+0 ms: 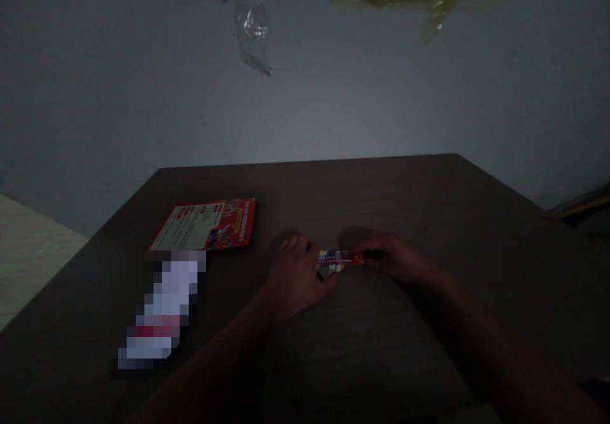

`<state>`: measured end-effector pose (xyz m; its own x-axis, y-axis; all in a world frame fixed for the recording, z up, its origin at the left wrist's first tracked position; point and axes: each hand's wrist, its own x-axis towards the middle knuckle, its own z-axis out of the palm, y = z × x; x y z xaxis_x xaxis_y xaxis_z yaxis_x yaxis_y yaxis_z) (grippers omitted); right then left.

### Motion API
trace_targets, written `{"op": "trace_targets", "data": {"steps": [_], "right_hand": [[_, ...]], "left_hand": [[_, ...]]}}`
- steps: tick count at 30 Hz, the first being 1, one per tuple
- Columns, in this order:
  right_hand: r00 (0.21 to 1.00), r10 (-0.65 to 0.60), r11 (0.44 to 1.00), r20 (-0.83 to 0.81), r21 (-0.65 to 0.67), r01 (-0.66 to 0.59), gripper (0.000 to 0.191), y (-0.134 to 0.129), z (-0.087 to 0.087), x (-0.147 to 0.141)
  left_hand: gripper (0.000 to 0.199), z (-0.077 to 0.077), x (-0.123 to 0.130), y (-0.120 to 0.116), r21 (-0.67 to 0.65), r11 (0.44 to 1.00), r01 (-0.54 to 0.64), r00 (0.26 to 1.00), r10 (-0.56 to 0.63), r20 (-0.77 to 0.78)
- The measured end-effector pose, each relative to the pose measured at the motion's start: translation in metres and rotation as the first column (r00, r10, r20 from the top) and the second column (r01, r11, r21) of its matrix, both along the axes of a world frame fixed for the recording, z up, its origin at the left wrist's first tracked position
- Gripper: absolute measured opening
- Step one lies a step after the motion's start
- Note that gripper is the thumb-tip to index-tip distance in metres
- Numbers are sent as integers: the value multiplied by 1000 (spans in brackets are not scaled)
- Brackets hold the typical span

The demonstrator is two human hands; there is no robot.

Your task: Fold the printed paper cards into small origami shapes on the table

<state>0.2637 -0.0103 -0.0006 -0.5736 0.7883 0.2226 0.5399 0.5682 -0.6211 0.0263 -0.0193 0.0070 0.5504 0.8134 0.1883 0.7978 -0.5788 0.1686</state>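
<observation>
Head view shows the small colourful packet [340, 259] between the hands, left-hand [294, 278] fingers pinching one end, right-hand [386, 257] fingers clamped on the other.

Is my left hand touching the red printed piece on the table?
Apart: the head view shows bare table between the left hand and the red printed piece.

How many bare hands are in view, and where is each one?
2. The left hand holds the left end of a small, multicoloured printed piece over the dark brown table; the right hand is at its red right end. Some fingers are hidden.
</observation>
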Motion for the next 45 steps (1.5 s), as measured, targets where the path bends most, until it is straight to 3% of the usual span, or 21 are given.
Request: {"op": "trace_targets", "data": {"steps": [12, 15, 19, 24, 45], "right_hand": [[994, -6, 999, 109, 46, 1, 15, 2, -5, -2], [992, -10, 998, 127, 70, 1, 13, 1, -5, -4], [990, -1, 997, 142, 78, -10, 15, -1, -1, -7], [989, 6, 996, 149, 85, -18, 16, -1, 1, -8], [995, 36, 997, 89, 61, -42, 16, -3, 1, -6]], "left_hand": [[32, 0, -2, 1, 1, 1000, 21, 1000, -21, -8], [28, -2, 0, 1, -15, 998, 69, 997, -68, 30], [21, -8, 8, 3, -29, 999, 32, 994, -29, 102], [24, -11, 15, 6, 16, 999, -39, 993, 37, 110], [28, -7, 14, 6, 69, 997, 21, 999, -24, 47]]}}
